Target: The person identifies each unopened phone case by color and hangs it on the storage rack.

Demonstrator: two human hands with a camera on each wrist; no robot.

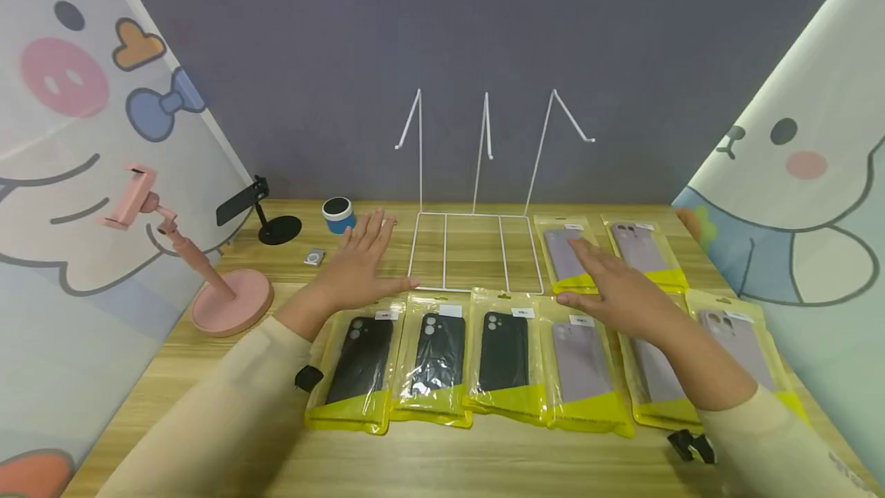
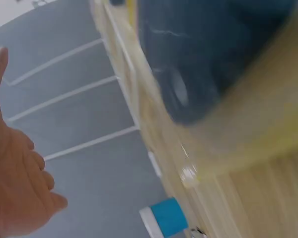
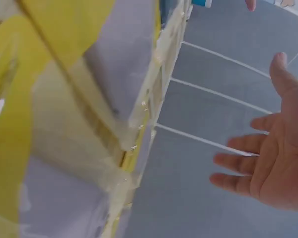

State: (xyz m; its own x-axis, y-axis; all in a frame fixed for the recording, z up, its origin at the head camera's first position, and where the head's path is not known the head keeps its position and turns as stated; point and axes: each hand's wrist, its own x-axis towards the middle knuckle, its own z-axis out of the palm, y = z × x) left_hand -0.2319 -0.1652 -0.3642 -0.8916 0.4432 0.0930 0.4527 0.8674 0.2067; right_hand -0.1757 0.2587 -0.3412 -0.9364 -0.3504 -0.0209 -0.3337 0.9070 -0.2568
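My left hand hovers palm down over the top edge of the leftmost packaged black phone case, fingers straight and thumb spread out. My right hand is held likewise over the packaged lilac phone cases, nearest the lilac case in the front row. Neither hand holds anything. Two more black cases, one in the middle and one beside it, lie between the hands in clear yellow-bottomed pouches. Behind them stands a white wire display rack with three upright hooked arms. Both wrist views show the spread fingers against the grey backdrop.
Further lilac cases lie at right, including a back one and a front one. On the left are a pink phone stand, a black stand, a blue-and-white round container and a small grey item. Printed panels flank the table.
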